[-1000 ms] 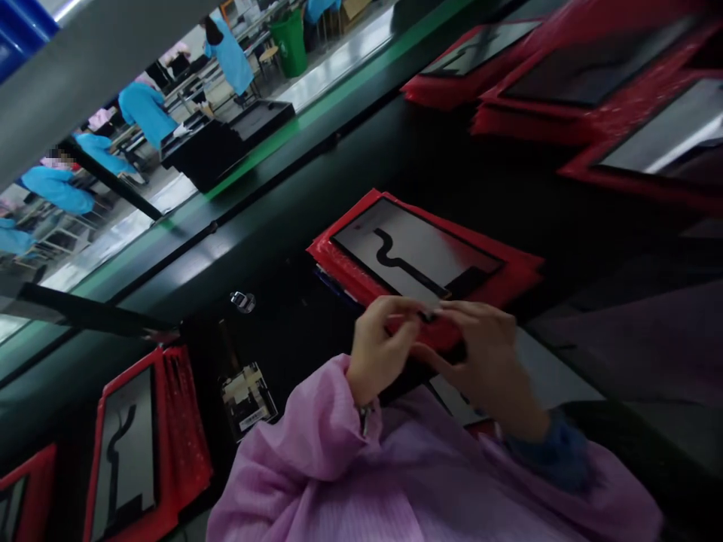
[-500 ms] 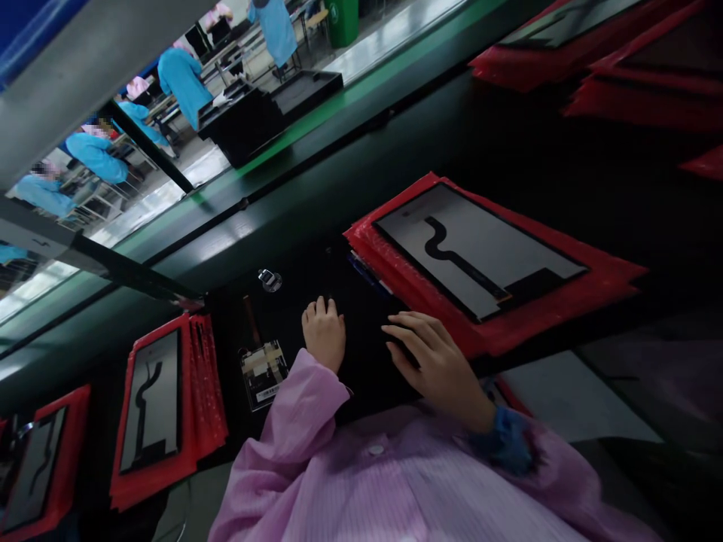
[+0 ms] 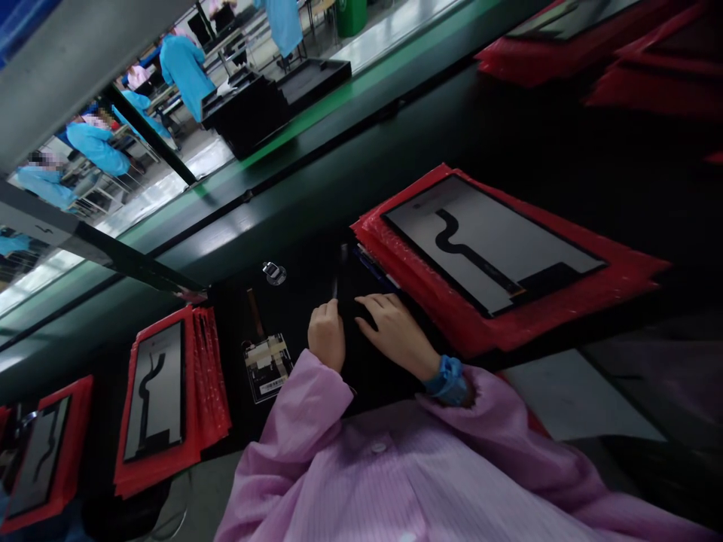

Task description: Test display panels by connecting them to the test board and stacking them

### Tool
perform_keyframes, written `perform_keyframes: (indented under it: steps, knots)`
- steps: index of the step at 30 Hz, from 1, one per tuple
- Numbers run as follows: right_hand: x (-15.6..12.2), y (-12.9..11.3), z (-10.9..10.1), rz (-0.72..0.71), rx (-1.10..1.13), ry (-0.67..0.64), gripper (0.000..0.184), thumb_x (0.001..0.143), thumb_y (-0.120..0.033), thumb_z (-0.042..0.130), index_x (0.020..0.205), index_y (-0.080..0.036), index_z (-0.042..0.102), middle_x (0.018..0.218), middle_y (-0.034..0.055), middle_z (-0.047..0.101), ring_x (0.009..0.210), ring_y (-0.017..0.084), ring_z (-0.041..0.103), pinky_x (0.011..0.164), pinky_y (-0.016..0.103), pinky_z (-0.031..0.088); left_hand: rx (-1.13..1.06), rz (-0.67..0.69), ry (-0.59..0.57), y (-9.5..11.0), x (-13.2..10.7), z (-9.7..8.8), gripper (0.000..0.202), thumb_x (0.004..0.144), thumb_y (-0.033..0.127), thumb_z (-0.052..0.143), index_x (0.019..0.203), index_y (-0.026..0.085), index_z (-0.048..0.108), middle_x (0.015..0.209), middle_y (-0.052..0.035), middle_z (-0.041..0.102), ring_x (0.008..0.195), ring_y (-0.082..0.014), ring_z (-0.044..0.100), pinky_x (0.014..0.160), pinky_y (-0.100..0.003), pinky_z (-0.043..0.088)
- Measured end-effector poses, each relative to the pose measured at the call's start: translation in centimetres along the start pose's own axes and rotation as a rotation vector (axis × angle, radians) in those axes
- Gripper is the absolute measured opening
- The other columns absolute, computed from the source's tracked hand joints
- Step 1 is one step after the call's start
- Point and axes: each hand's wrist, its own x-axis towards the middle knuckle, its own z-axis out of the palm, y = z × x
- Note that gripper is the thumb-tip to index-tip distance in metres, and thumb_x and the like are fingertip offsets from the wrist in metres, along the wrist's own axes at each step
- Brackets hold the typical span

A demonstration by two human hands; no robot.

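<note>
**A:** Where are the hands?

**B:** Both are low in the middle of the bench (image 3: 429, 150), close together on the black mat (image 3: 299, 293). The left hand (image 3: 326, 336) is curled into a loose fist with its knuckles up. The right hand (image 3: 395, 331) lies just beside it.

**A:** What about the grip on each?

**B:** The right hand's grip is slack. Its fingers are spread flat on the mat and hold nothing. The left hand's fingers are tucked under, so I cannot tell whether its grip is closed on anything.

**A:** What is around them?

**B:** A red stack (image 3: 565, 301) sits just right of the right hand, with a grey panel (image 3: 508, 241) on top that bears a black winding strip. The fingertips are near the stack's corner, but I can't say whether they touch it. A small labelled part (image 3: 268, 363) lies on the mat just left of the left hand. A metal clip (image 3: 275, 272) sits farther back.

**A:** Anything further out?

**B:** A second red stack (image 3: 208, 376) lies well to the left. Beyond the green strip, people in blue coats (image 3: 184, 64) are at other tables.
</note>
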Motion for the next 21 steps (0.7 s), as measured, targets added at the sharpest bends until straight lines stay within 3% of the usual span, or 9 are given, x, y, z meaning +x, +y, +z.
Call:
perform_keyframes:
  steps: [4,7,13,15,18,21]
  knots:
    - [0.3,0.1,0.5,-0.003,0.055,0.041,0.03,0.096,-0.022,0.052,0.121,-0.015,0.068,0.117,0.0132,0.071,0.106,0.03,0.063,0.098,0.049,0.054,-0.072,-0.055,0.165,-1.1,0.5,-0.3,0.027,0.097,0.006,0.051,0.109,0.017,0.073,0.104,-0.0102,0.077,0.094,-0.0215,0.073,0.09,-0.035,0.058]
    - [-0.3,0.1,0.4,-0.015,0.08,0.079,0.03,0.096,-0.02,0.05,0.12,-0.016,0.068,0.115,0.0135,0.071,0.109,0.029,0.063,0.099,0.049,0.054,-0.103,-0.11,0.319,-2.1,1.1,-1.5,0.024,0.094,0.007,0.053,0.103,0.018,0.072,0.098,-0.0086,0.076,0.09,-0.0212,0.072,0.088,-0.034,0.058]
    - [-3.5,-0.5,-2.8,-0.101,0.07,0.21,0.026,0.102,-0.022,0.05,0.122,-0.019,0.066,0.115,0.0109,0.07,0.111,0.025,0.063,0.1,0.044,0.055,-0.109,-0.13,0.516,-3.3,2.5,-4.1,0.019,0.093,0.01,0.054,0.101,0.02,0.069,0.096,-0.007,0.073,0.093,-0.0217,0.069,0.092,-0.036,0.056]
    - [-5.0,-0.5,-4.4,-0.189,0.022,0.292,0.027,0.1,-0.017,0.054,0.125,-0.021,0.065,0.113,0.0089,0.071,0.109,0.023,0.063,0.099,0.04,0.054,-0.057,-0.005,0.457,-3.2,2.3,-4.5,0.022,0.095,0.007,0.052,0.104,0.019,0.069,0.1,-0.0091,0.073,0.096,-0.0229,0.069,0.094,-0.038,0.056]
    - [-7.0,0.4,-6.9,-0.265,-0.129,0.404,0.033,0.096,-0.011,0.06,0.126,-0.022,0.064,0.112,0.0076,0.072,0.106,0.022,0.066,0.096,0.039,0.054,0.071,0.359,0.251,-3.0,1.0,-5.4,0.029,0.097,0.003,0.048,0.111,0.018,0.068,0.101,-0.0092,0.073,0.094,-0.0227,0.069,0.09,-0.036,0.058]
    - [-8.3,2.1,-9.1,-0.268,-0.337,0.561,0.033,0.091,-0.014,0.07,0.123,-0.02,0.065,0.104,0.0075,0.074,0.097,0.024,0.07,0.088,0.039,0.054,0.112,0.616,0.176,-3.6,-0.9,-7.8,0.027,0.1,0.006,0.05,0.112,0.022,0.067,0.101,-0.0045,0.074,0.091,-0.0194,0.07,0.086,-0.032,0.059]
